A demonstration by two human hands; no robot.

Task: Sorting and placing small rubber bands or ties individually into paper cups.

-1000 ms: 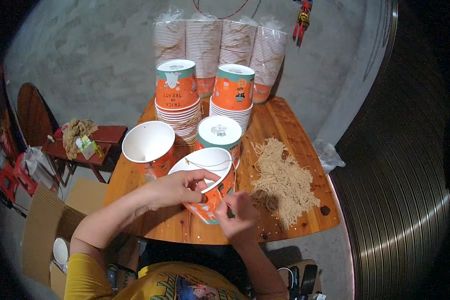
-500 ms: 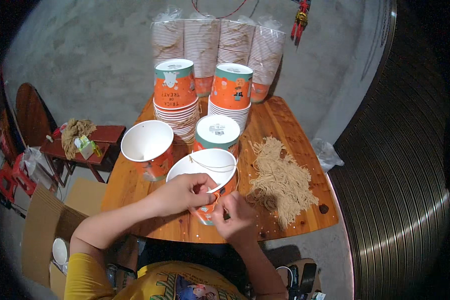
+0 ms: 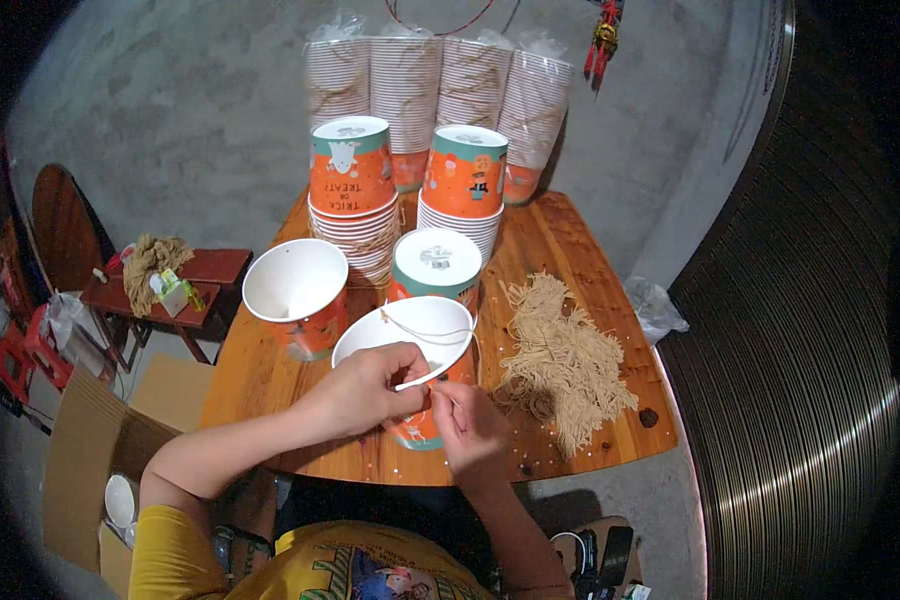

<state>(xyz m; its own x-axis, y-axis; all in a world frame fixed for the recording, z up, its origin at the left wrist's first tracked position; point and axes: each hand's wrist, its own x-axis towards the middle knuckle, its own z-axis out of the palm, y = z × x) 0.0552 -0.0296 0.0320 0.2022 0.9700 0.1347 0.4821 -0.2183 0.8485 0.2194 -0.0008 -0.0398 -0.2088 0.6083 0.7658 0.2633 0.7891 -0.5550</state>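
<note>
A tilted orange paper bucket [image 3: 367,333] with a white inside stands at the table's near side, mouth turned up and toward me. My left hand [image 3: 382,385] grips its near rim, thumb outside and fingers reaching inside. Against the outer wall just below that rim, my right hand [image 3: 468,425] is closed in a pinch on a thin cord, mostly hidden by the fingers. A length of tan cord [image 3: 425,335] loops across the bucket's inside from a point on its far wall. To the right lies a heap of tan cords [image 3: 565,365].
An upright bucket [image 3: 295,283] stands at left, an upturned one [image 3: 436,258] behind mine. Farther back are two upturned stacks [image 3: 351,185] [image 3: 464,185] and several bagged stacks [image 3: 403,95]. A cardboard box [image 3: 90,465] sits lower left; a red bench [image 3: 215,270] stands beyond.
My right hand has turned and risen slightly, its fingertips now closer to the rim beside the left thumb. The left hand keeps its grip on the bucket.
</note>
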